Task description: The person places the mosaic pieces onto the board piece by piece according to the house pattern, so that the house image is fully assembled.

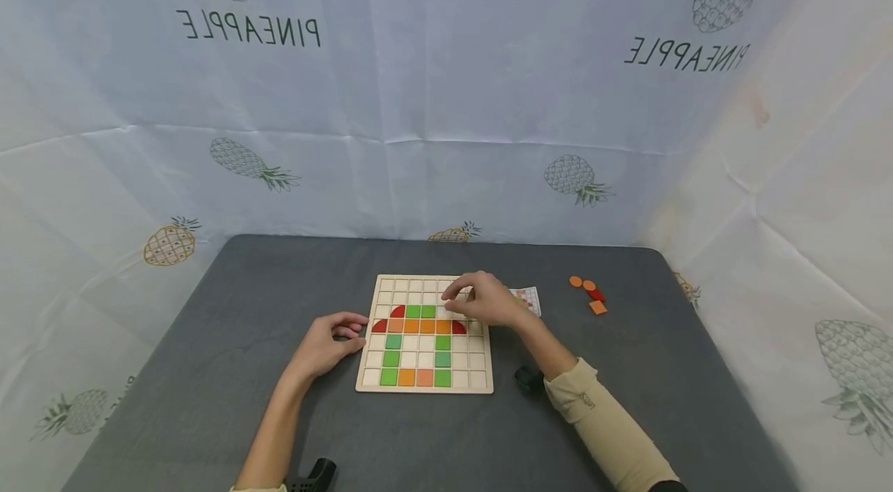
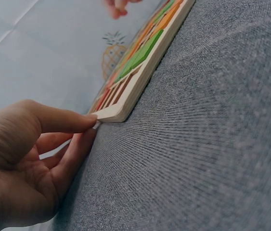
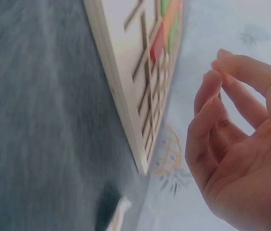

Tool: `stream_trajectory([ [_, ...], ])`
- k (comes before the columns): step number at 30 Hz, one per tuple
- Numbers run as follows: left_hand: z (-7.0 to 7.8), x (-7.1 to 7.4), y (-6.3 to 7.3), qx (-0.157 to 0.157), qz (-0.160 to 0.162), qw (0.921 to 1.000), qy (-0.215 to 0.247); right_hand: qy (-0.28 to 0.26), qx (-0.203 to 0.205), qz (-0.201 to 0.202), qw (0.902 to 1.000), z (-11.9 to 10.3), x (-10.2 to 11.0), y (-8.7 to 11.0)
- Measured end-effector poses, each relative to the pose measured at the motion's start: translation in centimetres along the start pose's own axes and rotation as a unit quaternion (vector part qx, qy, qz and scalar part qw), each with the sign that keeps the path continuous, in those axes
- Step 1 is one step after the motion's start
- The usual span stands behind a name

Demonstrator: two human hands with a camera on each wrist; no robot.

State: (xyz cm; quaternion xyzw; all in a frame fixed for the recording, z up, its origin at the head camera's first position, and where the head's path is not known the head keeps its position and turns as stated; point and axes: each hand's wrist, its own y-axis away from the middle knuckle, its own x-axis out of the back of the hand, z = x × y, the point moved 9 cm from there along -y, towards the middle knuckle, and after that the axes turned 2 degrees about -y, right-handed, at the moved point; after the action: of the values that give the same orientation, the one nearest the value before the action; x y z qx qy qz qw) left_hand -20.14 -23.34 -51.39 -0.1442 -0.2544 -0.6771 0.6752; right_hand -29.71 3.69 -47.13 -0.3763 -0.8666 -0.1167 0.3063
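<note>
A square wooden grid board (image 1: 424, 390) lies on the dark table, with green, orange, salmon and red tiles in some cells. My left hand (image 1: 321, 345) pinches the board's left edge; in the left wrist view the left hand (image 2: 34, 149) has its thumb and fingertips at the rim near a corner. Above the board's upper right part hovers my right hand (image 1: 488, 300), fingers loosely bent. The right wrist view shows the right hand (image 3: 246, 130) with thumb and fingertips close together and no tile visible between them. Red quarter-round pieces (image 1: 398, 311) flank the green and orange rows.
A printed pattern card (image 1: 526, 300) lies beside the board's right edge, partly behind my right hand. Farther right are loose orange round pieces (image 1: 575, 281), red pieces (image 1: 596, 294) and an orange square (image 1: 598, 307). A pineapple-print curtain (image 1: 446, 89) surrounds the table.
</note>
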Motion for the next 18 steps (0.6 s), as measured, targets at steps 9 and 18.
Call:
stream_trajectory([
  [9, 0.1, 0.1, 0.0, -0.003, 0.0, 1.0, -0.002, -0.001, -0.045, 0.064, 0.997, 2.5, 5.2, 3.5],
  [18, 0.1, 0.0, 0.0, -0.003, -0.001, 1.0, -0.001, 0.018, -0.075, 0.105, 0.9915, 6.3, 10.8, 8.0],
])
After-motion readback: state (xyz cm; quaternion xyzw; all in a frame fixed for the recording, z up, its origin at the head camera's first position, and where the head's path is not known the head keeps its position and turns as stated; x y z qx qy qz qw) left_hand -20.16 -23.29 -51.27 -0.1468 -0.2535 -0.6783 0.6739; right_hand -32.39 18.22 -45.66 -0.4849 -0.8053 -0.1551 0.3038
